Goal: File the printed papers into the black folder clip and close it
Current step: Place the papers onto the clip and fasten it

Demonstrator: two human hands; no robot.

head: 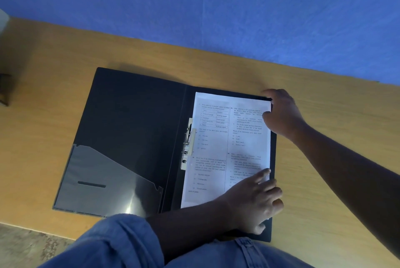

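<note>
Nearest the lens, at the bottom of the frame, your blue denim sleeve (121, 244) crossed in from the lower left. Your left hand (256, 198) lay flat on the lower right corner of the printed papers (229, 148), fingers loosely spread and pressing down, not pinching anything.

The papers sat on the right-hand leaf of the black folder (134, 116), which lay open on the bench (54, 62) in the middle of the frame. Their left edge lay at the metal clip (188, 144) beside the spine; whether the sheets were tucked under the clip bar, you could not tell from this view. The left leaf carried a clear pocket (104, 181) in its lower half.

Farther up, your right hand (281, 114) rested at the upper right corner of the stack, fingers curled at the paper edge where it met the folder's rim. Whether it pinched the sheets or only steadied them could not be told.

Handling judgement: the sheets looked thin, light and floppy, likely to slide or fan apart if pushed from one corner only. Best held flat by both outer corners, as you had them, and slid sideways toward the clip. The folder cover looked stiff but light; take it by the left leaf's outer edge for closing.

Beyond the bench, the blue wall (216, 8) filled the upper frame.
</note>
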